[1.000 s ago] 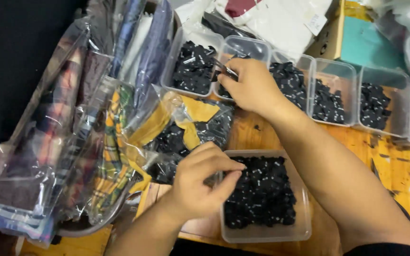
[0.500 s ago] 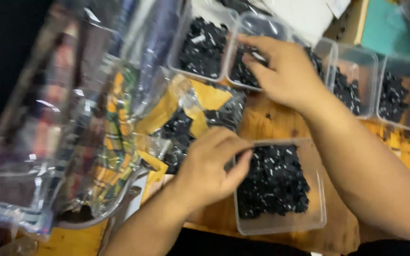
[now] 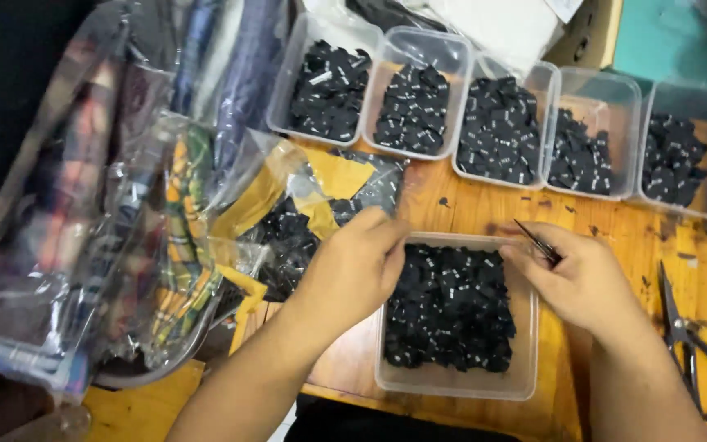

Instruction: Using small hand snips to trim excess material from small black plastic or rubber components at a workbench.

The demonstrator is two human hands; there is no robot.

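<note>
A clear plastic tub [image 3: 452, 385] full of small black pieces sits on the wooden table in front of me. My left hand [image 3: 353, 270] rests on the tub's left rim, fingers curled over the pile of black pieces [image 3: 452, 307]; whether it pinches one is hidden. My right hand [image 3: 578, 278] sits at the tub's right rim and grips thin dark tweezers [image 3: 538, 241], their tip pointing up and left.
Several clear tubs [image 3: 419, 90] of the same black pieces line the back of the table. Plastic bags [image 3: 92, 205] of coloured fabric pile up at the left, with a bag of black pieces [image 3: 296, 237] beside them. Black scissors [image 3: 689, 344] lie at the right edge.
My right hand has come back from the far row of tubs to the near tub's right rim. The view has shifted right, and my left hand stays at the left rim.
</note>
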